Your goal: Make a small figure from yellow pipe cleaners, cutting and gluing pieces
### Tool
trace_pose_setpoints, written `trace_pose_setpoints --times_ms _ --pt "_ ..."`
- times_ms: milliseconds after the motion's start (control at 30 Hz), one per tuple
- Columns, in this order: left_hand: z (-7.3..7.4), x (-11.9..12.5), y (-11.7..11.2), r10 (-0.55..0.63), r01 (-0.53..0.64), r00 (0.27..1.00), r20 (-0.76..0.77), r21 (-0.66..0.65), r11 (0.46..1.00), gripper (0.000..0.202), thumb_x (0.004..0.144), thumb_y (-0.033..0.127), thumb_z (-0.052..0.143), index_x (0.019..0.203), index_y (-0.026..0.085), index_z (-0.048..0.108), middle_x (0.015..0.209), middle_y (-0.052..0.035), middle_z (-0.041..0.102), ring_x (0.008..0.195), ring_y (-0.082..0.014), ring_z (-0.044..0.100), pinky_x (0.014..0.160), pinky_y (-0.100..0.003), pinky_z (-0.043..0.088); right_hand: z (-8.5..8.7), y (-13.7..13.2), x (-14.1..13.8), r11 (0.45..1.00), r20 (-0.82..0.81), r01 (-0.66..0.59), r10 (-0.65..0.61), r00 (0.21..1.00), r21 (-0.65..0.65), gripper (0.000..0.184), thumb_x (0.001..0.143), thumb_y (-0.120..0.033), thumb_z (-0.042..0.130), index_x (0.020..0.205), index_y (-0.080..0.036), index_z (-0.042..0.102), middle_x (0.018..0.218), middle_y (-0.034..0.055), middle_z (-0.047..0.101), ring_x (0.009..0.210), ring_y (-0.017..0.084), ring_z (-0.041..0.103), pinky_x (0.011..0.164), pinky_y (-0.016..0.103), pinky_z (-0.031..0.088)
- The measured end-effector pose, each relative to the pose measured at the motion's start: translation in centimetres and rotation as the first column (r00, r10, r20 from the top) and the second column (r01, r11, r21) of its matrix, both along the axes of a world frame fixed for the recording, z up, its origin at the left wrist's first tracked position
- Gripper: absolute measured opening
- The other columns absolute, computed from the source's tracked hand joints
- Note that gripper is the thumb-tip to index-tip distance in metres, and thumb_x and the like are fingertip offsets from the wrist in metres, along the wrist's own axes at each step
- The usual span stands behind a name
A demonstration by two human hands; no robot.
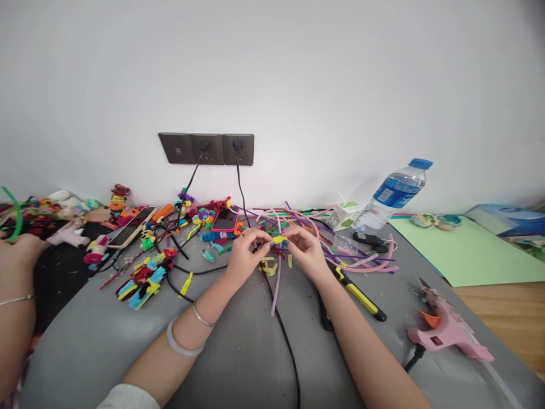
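Observation:
In the middle of the head view, my left hand (249, 250) and my right hand (307, 251) pinch a short yellow pipe-cleaner piece (279, 240) between their fingertips, one hand at each end. A bit of blue shows by the fingertips, too small to make out. Just below, a few yellow pipe-cleaner scraps (268, 268) lie on the grey table (238, 358). A pale purple pipe cleaner (276, 289) runs down under the held piece. Pliers with yellow and black handles (361, 298) lie partly hidden by my right forearm.
Pink and purple pipe cleaners (361, 262) spread behind my right hand, near a tilted water bottle (392, 196) and small carton (342, 216). A pink glue gun (451, 332) lies at right. Fuzzy figures (147, 278) and a phone (134, 227) are left; another person's hand (19, 261) reaches in. Black cables cross the table.

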State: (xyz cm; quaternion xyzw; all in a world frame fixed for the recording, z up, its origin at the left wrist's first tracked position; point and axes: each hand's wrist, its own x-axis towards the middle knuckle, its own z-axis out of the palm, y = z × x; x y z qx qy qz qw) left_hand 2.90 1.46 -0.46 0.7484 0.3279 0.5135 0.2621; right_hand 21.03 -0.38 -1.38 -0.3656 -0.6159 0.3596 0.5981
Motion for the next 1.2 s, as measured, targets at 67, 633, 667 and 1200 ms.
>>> trace_pose_setpoints --times_ms 67,633,667,1200 --pt "0.02 -0.01 0.00 -0.002 0.002 1.000 0.005 0.004 1.000 0.008 0.080 0.014 0.062 0.085 0.020 0.066 0.083 -0.0035 0.069 0.075 -0.0159 0.060 0.061 -0.025 0.046 -0.04 0.06 0.01 1.000 -0.012 -0.004 0.004 1.000 0.004 0.016 0.083 -0.038 0.068 0.089 -0.024 0.067 0.086 0.0046 0.062 0.083 0.020 0.058 0.074 0.034 0.047" --pt "-0.33 -0.06 0.14 0.006 -0.005 1.000 0.028 -0.020 1.000 0.006 0.085 0.020 0.062 0.087 0.020 0.068 0.084 -0.0041 0.068 0.072 -0.0155 0.059 0.062 -0.026 0.045 -0.11 0.06 0.03 1.000 -0.016 0.024 -0.024 1.000 0.012 0.015 0.082 -0.039 0.069 0.087 -0.025 0.066 0.087 0.0041 0.063 0.082 0.020 0.058 0.074 0.035 0.047" --pt "-0.32 -0.05 0.13 0.006 -0.005 1.000 0.028 -0.019 1.000 0.005 0.085 0.020 0.062 0.087 0.020 0.068 0.084 -0.0040 0.068 0.072 -0.0155 0.059 0.062 -0.026 0.045 -0.12 0.07 0.02 1.000 -0.020 0.023 -0.023 1.000 0.010 0.015 0.082 -0.039 0.069 0.088 -0.025 0.066 0.088 0.0042 0.063 0.083 0.021 0.058 0.075 0.035 0.048" --pt "-0.30 -0.07 0.17 -0.008 0.006 0.999 0.033 0.047 0.999 0.007 0.084 0.015 0.063 0.088 0.020 0.068 0.085 -0.0033 0.070 0.078 -0.0161 0.061 0.062 -0.025 0.045 -0.19 0.16 0.03 1.000 -0.039 0.024 -0.024 0.999 0.004 0.015 0.082 -0.037 0.070 0.087 -0.024 0.068 0.085 0.0041 0.064 0.083 0.020 0.060 0.075 0.034 0.048"
